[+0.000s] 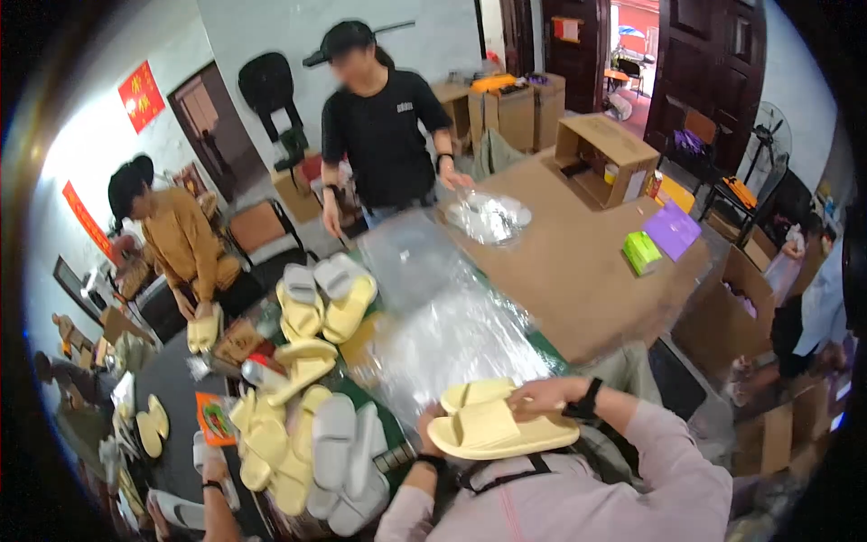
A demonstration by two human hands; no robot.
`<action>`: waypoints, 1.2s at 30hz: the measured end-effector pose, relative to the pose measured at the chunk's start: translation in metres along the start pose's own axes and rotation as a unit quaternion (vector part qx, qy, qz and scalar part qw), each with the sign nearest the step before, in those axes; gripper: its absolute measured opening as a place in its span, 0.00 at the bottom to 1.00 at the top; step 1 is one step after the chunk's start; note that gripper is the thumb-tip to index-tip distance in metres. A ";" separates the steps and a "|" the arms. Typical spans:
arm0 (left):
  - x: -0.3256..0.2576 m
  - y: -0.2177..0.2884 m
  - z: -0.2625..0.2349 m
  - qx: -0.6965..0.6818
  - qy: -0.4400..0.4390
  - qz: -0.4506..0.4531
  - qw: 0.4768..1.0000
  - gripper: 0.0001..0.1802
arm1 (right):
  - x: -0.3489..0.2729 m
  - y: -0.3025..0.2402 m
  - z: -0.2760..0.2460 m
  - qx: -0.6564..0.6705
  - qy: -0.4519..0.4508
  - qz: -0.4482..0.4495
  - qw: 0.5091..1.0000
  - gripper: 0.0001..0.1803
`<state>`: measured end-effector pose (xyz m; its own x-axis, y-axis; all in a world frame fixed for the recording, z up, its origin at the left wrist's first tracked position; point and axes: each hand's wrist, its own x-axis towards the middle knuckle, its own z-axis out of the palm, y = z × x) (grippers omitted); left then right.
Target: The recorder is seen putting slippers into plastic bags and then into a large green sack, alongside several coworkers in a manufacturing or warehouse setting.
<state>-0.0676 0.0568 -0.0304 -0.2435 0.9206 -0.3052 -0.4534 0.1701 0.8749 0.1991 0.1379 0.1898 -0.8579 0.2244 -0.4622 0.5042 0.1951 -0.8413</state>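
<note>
Close to my chest I hold a pair of yellow slide slippers (pixel 495 438), one partly behind the other. My left hand (pixel 427 426) is closed around their left end, some of its fingers hidden by the near slipper. From the right, my right hand (pixel 545 398) reaches over the slippers and grips them near the strap of the near one, its fingertips partly out of sight. In front of my hands, clear plastic bags (pixel 447 339) lie spread over the table. Loose yellow slippers (pixel 293 461) and grey slippers (pixel 348 452) are heaped left of me.
A co-worker in black stands across the table beside a silvery plastic bundle (pixel 488 217). Another, in mustard, handles yellow slippers (pixel 206 331). A third person's hand (pixel 215 470) is at lower left. An open carton (pixel 605 158) and green and purple packs (pixel 642 254) stand right.
</note>
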 end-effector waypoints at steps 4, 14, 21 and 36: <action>-0.025 0.047 0.049 0.448 0.068 0.171 0.875 0.12 | 0.025 0.038 0.011 -0.001 -0.055 -0.046 0.997 0.21; -0.046 0.065 0.049 0.400 0.027 0.282 0.871 0.12 | 0.031 0.053 0.013 -0.271 0.175 -0.108 0.941 0.13; -0.054 0.078 0.072 0.498 0.044 0.350 0.792 0.14 | 0.032 0.037 0.032 -0.415 0.208 -0.124 0.877 0.10; -0.083 0.090 0.121 0.539 -0.034 0.406 0.737 0.18 | 0.059 0.055 0.056 -0.343 0.338 0.061 0.874 0.22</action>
<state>0.0160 0.0382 0.1190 0.0020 0.8817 0.4718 0.7725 -0.3010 0.5592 0.1707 0.1085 0.1005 -0.6562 0.7513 -0.0708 0.7277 0.6051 -0.3229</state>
